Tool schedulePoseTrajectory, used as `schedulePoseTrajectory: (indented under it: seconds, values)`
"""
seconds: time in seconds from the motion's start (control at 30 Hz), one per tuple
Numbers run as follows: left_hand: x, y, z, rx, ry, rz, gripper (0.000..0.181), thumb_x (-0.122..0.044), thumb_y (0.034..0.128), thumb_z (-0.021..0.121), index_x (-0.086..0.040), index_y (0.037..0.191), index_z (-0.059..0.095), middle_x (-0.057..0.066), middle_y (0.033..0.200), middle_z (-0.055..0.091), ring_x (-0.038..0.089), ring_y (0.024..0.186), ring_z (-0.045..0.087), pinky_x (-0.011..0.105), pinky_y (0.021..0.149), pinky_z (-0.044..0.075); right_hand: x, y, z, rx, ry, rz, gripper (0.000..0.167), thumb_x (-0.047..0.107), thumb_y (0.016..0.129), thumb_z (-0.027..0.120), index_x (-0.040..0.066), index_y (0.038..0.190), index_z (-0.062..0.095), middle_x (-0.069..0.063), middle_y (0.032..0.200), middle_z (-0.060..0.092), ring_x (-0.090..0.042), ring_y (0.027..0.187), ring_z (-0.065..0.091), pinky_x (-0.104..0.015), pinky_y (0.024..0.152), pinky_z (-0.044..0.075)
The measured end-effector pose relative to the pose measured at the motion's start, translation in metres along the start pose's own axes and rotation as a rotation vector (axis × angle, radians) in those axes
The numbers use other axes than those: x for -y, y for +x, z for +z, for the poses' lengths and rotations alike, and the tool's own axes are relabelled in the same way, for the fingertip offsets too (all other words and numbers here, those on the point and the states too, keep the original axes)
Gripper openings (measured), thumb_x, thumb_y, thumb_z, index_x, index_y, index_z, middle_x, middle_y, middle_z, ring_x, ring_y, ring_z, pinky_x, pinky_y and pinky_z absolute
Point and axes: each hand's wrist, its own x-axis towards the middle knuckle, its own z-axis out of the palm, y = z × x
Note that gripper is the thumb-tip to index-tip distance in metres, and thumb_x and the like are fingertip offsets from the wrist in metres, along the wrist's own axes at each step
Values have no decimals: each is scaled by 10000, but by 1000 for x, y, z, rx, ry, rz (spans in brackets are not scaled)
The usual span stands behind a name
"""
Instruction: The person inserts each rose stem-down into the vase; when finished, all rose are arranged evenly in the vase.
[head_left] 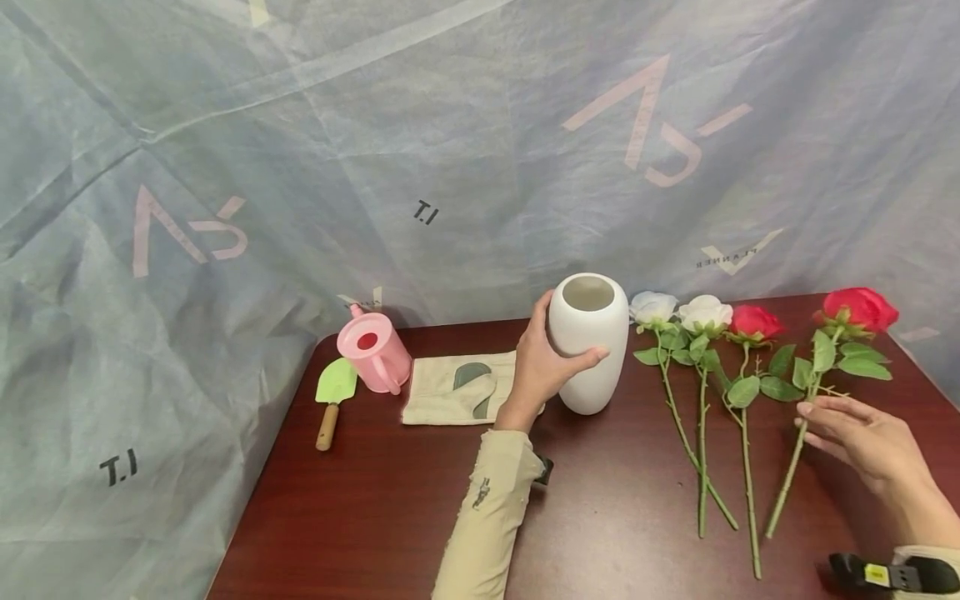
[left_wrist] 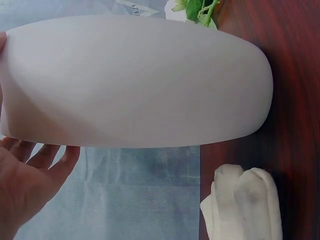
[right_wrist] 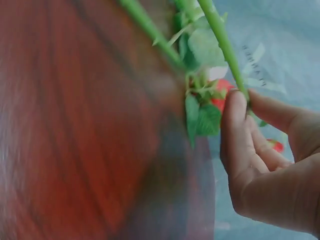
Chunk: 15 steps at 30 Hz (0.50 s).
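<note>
My left hand [head_left: 546, 358] grips a white vase [head_left: 592, 367] from its left side, thumb across the front. The vase stands upright, its mouth facing up. In the left wrist view the vase [left_wrist: 140, 82] fills much of the picture, with my fingers curving round its upper part. My right hand [head_left: 873, 442] pinches the stem of a red rose [head_left: 860, 310] between thumb and fingers. The right wrist view shows that green stem [right_wrist: 222, 42] between the fingertips. Left of it lie another red rose [head_left: 754, 322], a white rose [head_left: 705, 313] and a pale bluish-white rose [head_left: 653, 307].
Left of the vase lie folded cream work gloves [head_left: 435, 392]. Beyond them stand a pink watering can [head_left: 375, 346] and a small trowel [head_left: 327, 417] with a green blade and wooden handle. A grey printed sheet [head_left: 450, 167] hangs behind the dark red table [head_left: 360, 517].
</note>
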Motion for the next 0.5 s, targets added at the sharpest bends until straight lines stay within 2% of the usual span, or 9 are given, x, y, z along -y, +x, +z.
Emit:
schedulePoseTrajectory:
  seconds: [0.1, 0.2, 0.27, 0.37, 0.5]
  values:
    - [1, 0, 1, 5, -6, 3, 917, -431, 640, 831, -328, 1399, 326, -96, 1217, 527, 80, 1022, 534, 319, 779, 474, 7, -3, 8, 59, 261, -79, 206, -80, 896, 541, 73, 902, 679, -18, 885, 695, -139, 791, 674, -277, 668, 532]
    - [1, 1, 1, 10, -3, 2, 918, -437, 644, 827, -333, 1401, 319, -98, 1223, 522, 79, 1025, 532, 320, 782, 473, 10, 0, 13, 90, 457, -141, 229, -128, 900, 489, 17, 935, 662, -77, 913, 693, -188, 831, 675, -302, 697, 532]
    - [1, 1, 1, 11, 2, -2, 915, -438, 644, 827, -334, 1399, 320, -98, 1221, 521, 79, 1023, 531, 321, 781, 473, 9, 5, 15, 118, 532, -201, 264, -144, 909, 451, 4, 955, 664, -97, 925, 690, -207, 854, 672, -315, 709, 532]
    - [1, 1, 1, 7, -1, -10, 920, -428, 638, 834, -333, 1398, 324, -98, 1220, 523, 77, 1024, 531, 322, 781, 472, 12, 11, 20, 131, 618, -229, 284, -143, 917, 429, 6, 962, 667, -115, 927, 686, -227, 853, 671, -333, 719, 532]
    - [1, 1, 0, 6, -5, -12, 922, -427, 634, 837, -329, 1396, 327, -101, 1219, 523, 70, 1028, 528, 317, 786, 471, 30, 7, 42, 127, 737, -212, 256, -146, 912, 432, -14, 928, 650, -135, 893, 676, -257, 797, 669, -358, 724, 531]
